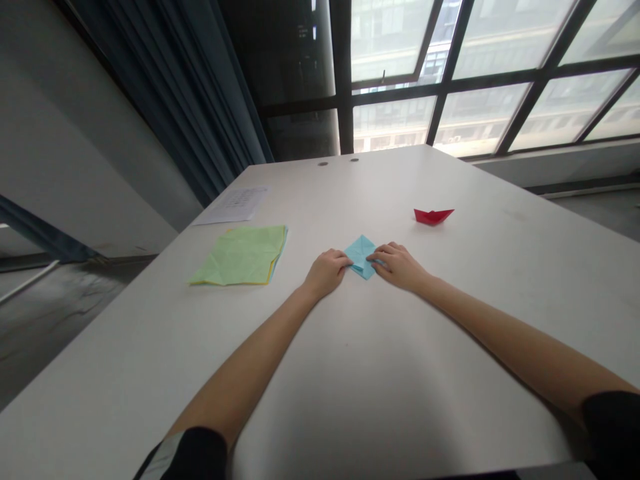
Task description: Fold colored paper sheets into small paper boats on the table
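Observation:
A small piece of light blue origami paper (pixel 362 251), folded into a diamond, lies on the white table between my hands. My left hand (pixel 329 270) grips its left corner, fingers pressed together at the edge. On the opposite side, my right hand (pixel 397 265) has its fingertips closed on the right part of the paper. A folded flap shows near the lower left of the diamond. The fingers cover both side corners. Beyond my right hand sits a red paper boat (pixel 433 217).
A stack of coloured paper sheets (pixel 243 257), light green on top, lies to the left. Behind it is a printed white sheet (pixel 235 204). The white table (pixel 330 373) reaches toward a window (pixel 400 120), with a blue curtain (pixel 185 87) at the far left.

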A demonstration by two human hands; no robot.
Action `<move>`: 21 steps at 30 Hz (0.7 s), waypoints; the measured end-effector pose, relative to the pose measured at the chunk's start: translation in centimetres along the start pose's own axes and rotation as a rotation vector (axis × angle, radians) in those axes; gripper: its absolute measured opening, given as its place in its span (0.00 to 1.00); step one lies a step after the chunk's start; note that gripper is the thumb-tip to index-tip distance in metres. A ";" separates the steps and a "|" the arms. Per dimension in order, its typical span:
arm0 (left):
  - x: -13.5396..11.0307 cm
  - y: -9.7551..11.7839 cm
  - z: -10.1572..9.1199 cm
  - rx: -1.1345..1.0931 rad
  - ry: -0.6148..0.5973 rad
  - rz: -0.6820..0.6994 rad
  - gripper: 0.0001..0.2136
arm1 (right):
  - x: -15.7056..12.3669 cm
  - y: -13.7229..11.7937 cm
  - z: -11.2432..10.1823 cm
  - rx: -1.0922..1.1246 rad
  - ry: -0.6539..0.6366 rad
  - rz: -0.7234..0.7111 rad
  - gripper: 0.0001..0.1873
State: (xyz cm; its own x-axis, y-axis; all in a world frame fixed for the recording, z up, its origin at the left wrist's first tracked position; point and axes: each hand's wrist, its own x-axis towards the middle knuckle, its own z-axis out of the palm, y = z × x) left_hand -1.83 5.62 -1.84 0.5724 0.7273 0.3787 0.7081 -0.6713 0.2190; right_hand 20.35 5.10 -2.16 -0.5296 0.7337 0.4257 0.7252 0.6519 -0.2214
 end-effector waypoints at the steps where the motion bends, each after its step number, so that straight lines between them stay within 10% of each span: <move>1: 0.0 0.0 0.0 -0.007 -0.002 0.010 0.13 | 0.0 0.1 0.0 0.020 -0.002 -0.032 0.13; 16: -0.1 0.5 -0.2 0.103 -0.054 -0.020 0.13 | 0.0 0.3 0.0 0.255 -0.025 -0.269 0.18; 21: -0.1 1.1 -0.6 0.268 0.015 -0.241 0.12 | 0.1 0.1 -0.2 0.271 -0.056 -0.259 0.18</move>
State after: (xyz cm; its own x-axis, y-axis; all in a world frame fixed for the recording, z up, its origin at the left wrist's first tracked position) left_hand -1.31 4.70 -1.08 0.3716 0.8565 0.3583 0.9062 -0.4185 0.0606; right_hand 20.45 5.20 -1.95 -0.7091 0.5420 0.4511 0.4249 0.8390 -0.3400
